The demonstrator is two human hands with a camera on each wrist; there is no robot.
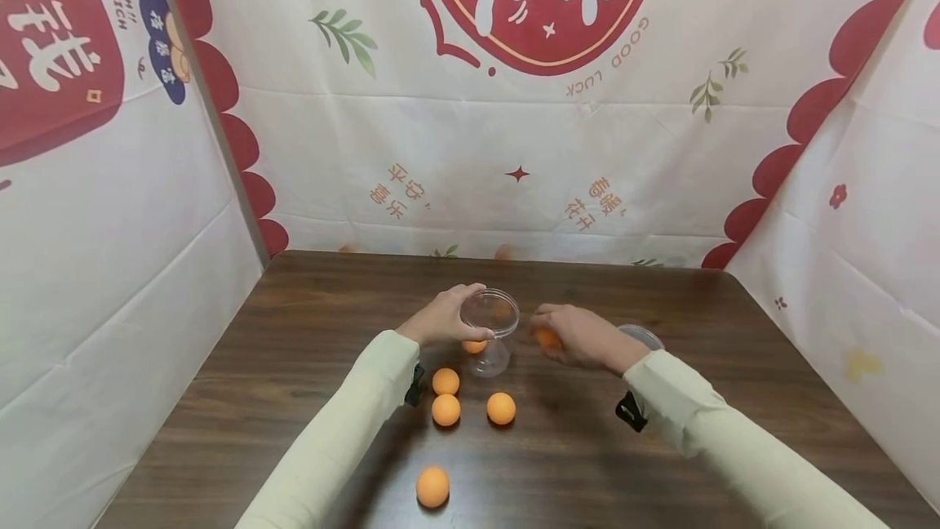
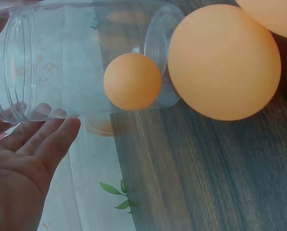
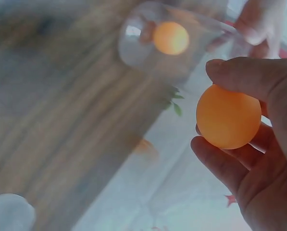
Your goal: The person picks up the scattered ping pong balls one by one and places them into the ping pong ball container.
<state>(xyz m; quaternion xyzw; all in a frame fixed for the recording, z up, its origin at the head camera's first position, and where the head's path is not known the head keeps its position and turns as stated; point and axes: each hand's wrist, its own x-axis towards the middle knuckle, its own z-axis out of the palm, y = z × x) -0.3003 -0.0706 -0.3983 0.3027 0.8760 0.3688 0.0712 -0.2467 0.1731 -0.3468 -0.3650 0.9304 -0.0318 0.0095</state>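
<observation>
My left hand (image 1: pixel 445 315) grips a clear plastic jar (image 1: pixel 490 359) around its threaded rim, thumb and fingers on opposite sides. The jar is upright on the brown table, its mouth uncovered. An orange ping-pong ball (image 2: pixel 132 82) overlaps the jar's lower part in both wrist views; I cannot tell whether it lies inside. Just right of the jar, my right hand (image 1: pixel 580 336) holds another orange ping-pong ball (image 3: pixel 228 116) between thumb and fingers. Near the left wrist, two loose balls (image 1: pixel 445 382) lie one in front of the other.
Another ball (image 1: pixel 501 408) lies in front of the jar, and one more (image 1: pixel 432 486) sits closer to the table's near side. A clear round plastic piece (image 1: pixel 642 336) is partly hidden behind the right wrist. Printed cloth (image 1: pixel 470 178) walls in the brown table (image 1: pixel 294 398).
</observation>
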